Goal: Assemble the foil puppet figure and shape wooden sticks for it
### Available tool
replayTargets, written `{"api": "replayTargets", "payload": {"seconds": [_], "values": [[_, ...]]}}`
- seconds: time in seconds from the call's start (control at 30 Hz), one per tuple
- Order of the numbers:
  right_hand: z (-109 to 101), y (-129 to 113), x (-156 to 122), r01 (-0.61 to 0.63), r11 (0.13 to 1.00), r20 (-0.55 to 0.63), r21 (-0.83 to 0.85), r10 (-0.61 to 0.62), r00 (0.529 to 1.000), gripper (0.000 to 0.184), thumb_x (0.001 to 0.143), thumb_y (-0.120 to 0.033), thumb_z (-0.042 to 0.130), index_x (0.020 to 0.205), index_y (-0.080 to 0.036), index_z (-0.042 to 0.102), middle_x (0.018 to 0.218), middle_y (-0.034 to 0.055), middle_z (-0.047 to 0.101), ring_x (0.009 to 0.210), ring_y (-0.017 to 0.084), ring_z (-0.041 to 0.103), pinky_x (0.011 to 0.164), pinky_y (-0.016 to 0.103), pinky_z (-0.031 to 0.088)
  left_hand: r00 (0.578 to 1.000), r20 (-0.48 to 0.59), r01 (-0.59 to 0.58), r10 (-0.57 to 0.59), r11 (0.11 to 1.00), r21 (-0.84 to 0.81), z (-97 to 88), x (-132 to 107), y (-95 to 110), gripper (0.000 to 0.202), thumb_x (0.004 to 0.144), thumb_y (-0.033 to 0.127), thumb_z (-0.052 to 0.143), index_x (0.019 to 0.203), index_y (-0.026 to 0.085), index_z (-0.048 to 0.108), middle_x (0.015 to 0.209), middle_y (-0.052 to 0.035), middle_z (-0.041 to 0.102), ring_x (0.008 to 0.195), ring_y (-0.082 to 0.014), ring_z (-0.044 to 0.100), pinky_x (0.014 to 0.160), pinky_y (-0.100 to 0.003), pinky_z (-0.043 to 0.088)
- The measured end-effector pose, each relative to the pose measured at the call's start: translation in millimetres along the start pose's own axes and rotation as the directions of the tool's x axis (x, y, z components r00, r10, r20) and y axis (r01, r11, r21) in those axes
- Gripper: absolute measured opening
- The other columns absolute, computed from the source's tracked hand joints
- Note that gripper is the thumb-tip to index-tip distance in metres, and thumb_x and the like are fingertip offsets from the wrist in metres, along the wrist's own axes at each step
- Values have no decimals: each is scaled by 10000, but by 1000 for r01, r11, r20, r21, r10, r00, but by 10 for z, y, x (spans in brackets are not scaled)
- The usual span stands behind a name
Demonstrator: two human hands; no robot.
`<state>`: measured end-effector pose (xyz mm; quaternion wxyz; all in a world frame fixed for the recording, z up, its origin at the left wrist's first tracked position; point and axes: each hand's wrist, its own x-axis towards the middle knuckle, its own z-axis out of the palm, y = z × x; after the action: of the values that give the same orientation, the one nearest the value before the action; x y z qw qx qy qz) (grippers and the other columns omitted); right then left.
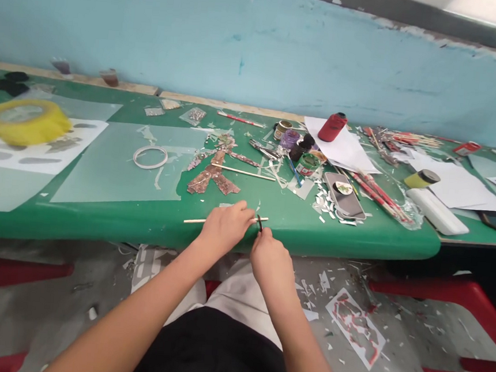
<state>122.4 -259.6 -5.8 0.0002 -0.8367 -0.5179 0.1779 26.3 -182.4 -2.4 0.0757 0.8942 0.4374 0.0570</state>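
Observation:
My left hand point(226, 228) is closed round a thin wooden stick point(193, 220) that lies along the front edge of the green table point(97, 222). My right hand point(270, 258) pinches a small dark strip point(260, 223) that touches the stick's right end. Just beyond the hands lies a brown, glittery cut-out figure point(212, 174) with a second stick point(249, 173) across it.
A tape ring point(150, 156) lies on clear sheets at left, near a yellow tape roll point(24, 121). Right of the figure: small jars point(290, 137), a red thread spool point(332, 127), a phone point(344, 195), red sticks point(375, 191), white papers point(452, 183). Paper scraps litter the floor.

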Motion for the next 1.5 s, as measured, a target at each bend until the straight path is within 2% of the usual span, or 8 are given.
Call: {"api": "replayTargets", "payload": {"seconds": [0.33,0.6,0.7,0.87,1.0,1.1,1.27,1.5], "values": [[48,16,-63,-18,999,24,-37,19,1000,286,1001,-231,238,1060,-147,505,840,135,711,793,282,712,619,312,454,999,19,43,-43,999,-3,-34,38,22,265,952,366,437,953,236,668,959,-10,641,794,-172,666,536,-269,341],[-2,162,-175,-30,1000,-73,-5,30,997,258,1003,-277,311,1052,-180,545,750,68,677,626,195,634,521,258,240,1000,11,22,-21,995,-98,-45,0,-32,241,938,375,480,947,261,693,942,10,657,801,-158,658,539,-270,342],[-289,251,26,-72,997,-237,-17,66,969,272,995,-326,355,1063,-178,572,733,69,663,574,171,574,525,263,208,1000,-6,19,-21,984,-180,-104,-49,-65,217,935,358,499,954,266,694,971,22,667,796,-134,649,559,-259,367],[-475,394,643,108,985,-338,-132,-148,929,327,975,-314,374,1121,-131,603,961,138,651,764,219,606,631,287,369,992,-121,-44,29,991,-126,-220,-139,-176,164,910,337,547,941,259,688,956,24,669,704,-114,620,510,-246,328],[-418,386,680,425,892,-544,-152,-435,718,390,928,-194,400,1282,-116,544,1244,193,529,1075,271,528,906,379,399,971,-219,-110,96,992,-53,-293,-197,-279,189,932,322,515,922,253,690,897,20,674,692,-104,614,506,-235,330],[-433,310,476,705,681,-445,-195,-702,556,351,961,-282,404,1241,-136,558,1047,124,628,943,223,567,811,328,413,935,-305,-191,182,982,0,-357,-225,-314,213,950,315,486,931,240,685,861,16,687,741,-110,623,552,-230,365],[-481,224,352,714,601,-277,-359,-799,534,325,998,-290,363,782,-179,580,612,17,587,552,152,484,578,294,238,872,-380,-290,309,951,107,-470,-254,-303,243,961,305,461,879,220,673,771,19,687,694,-116,596,578,-244,369],[-458,210,385,659,615,-315,-432,-788,529,342,1004,-293,338,737,-179,520,591,22,592,525,141,478,559,303,167,854,-367,-321,369,929,187,-507,-261,-281,264,961,246,434,946,230,697,721,12,680,658,-117,574,550,-251,357]]}}
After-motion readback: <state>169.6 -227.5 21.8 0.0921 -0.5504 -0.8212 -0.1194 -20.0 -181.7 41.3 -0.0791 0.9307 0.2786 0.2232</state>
